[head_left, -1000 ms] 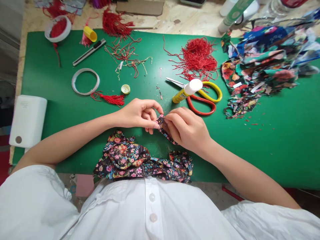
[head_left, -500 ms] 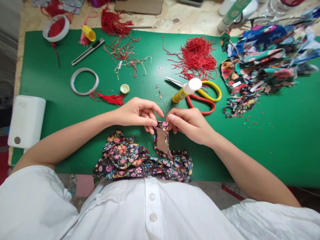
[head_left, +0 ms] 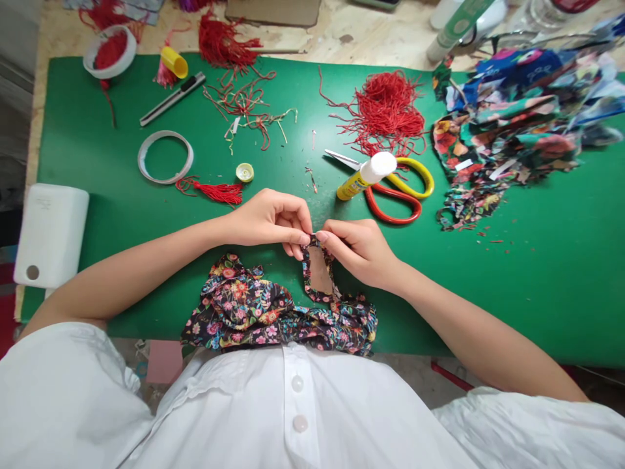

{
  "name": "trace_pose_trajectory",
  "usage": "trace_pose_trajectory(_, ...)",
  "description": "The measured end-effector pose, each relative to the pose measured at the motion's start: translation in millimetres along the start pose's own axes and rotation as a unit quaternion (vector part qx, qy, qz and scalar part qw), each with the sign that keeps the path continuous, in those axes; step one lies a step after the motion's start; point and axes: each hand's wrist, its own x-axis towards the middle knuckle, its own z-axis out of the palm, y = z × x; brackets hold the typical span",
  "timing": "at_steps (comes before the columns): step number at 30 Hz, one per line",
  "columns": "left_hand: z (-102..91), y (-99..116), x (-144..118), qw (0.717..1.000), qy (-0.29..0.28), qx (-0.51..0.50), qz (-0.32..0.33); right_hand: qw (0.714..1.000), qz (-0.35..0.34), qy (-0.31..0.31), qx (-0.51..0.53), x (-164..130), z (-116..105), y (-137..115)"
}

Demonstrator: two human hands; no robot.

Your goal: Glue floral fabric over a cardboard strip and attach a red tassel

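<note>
Across the wooden table [head_left: 371,36] a green mat [head_left: 537,286] is lying, taking up most of the view. On its right end a heap of printed fabric scraps [head_left: 517,117] is spreading toward the edge. Along the near edge a dark flowered cloth [head_left: 244,312] is bunching up against the person's white shirt [head_left: 293,417]; one narrow end of it is rising to the hands, its pale underside showing. Both hands are pinching that end at its top: the left hand [head_left: 266,218] is closing thumb and forefinger on it, and the right hand [head_left: 364,251] is gripping it from the other side, the fingertips nearly meeting. Beyond the hands a pile of red cord [head_left: 388,111] is sitting, well apart. Just past the right hand, scissors [head_left: 395,189] with red and yellow handles are lying under a yellow glue bottle [head_left: 364,176]; its label is too small to read. A white box [head_left: 51,234] is resting at the left edge, a tape ring [head_left: 165,157] and a red tassel [head_left: 217,192] near the left wrist, a knife [head_left: 172,99] farther back. Nothing is blocking the hands.
</note>
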Motion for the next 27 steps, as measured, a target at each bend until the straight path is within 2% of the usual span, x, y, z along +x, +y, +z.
trace_pose_trajectory(6,2.8,-2.2,2.1,1.000,0.009,0.018,0.016,0.998,0.036,0.027,-0.038,-0.1,6.8,-5.2)
trace_pose_trajectory(15,2.5,-1.2,3.3,1.000,0.007,0.018,0.018,0.996,0.026,0.082,-0.030,0.3,12.5,-6.8)
trace_pose_trajectory(22,-1.9,1.3,4.6,0.997,0.042,-0.053,0.025,0.990,0.057,0.036,0.125,0.4,-0.7,2.0)
trace_pose_trajectory(25,-4.2,0.1,5.9,0.994,0.072,-0.080,0.032,0.990,0.039,0.007,0.134,-1.0,-4.6,8.1)
trace_pose_trajectory(27,-3.9,-1.8,6.3,0.991,0.090,-0.094,0.033,0.995,0.005,0.000,0.095,-2.8,-3.8,10.3)
